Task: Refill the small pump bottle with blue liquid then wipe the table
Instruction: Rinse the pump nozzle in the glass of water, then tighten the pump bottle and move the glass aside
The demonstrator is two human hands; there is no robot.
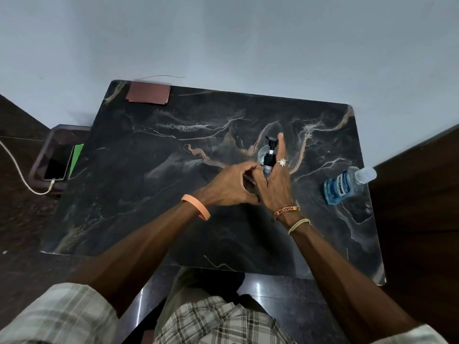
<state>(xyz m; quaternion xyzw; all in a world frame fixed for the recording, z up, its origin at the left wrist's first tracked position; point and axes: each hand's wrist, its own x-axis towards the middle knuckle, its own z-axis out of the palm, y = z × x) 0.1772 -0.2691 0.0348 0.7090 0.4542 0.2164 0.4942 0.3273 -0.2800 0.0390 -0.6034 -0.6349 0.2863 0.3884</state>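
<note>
A person's left hand (231, 186) pinches the collar of the small pump bottle (269, 158), probably light and slippery, while the right hand (274, 187) braces it with straight fingers.

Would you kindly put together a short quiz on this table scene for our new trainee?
1. True or false: the mouthwash bottle is uncapped.
2. The ring is on: A) the left hand; B) the right hand.
3. Fill in: the brown cloth lies at the table's far ___ corner.

Key
1. False; its clear cap is on.
2. B; that hand's straight fingers lie along the pump bottle, and the left hand's wrist shows only an orange wristband.
3. Left.
</note>
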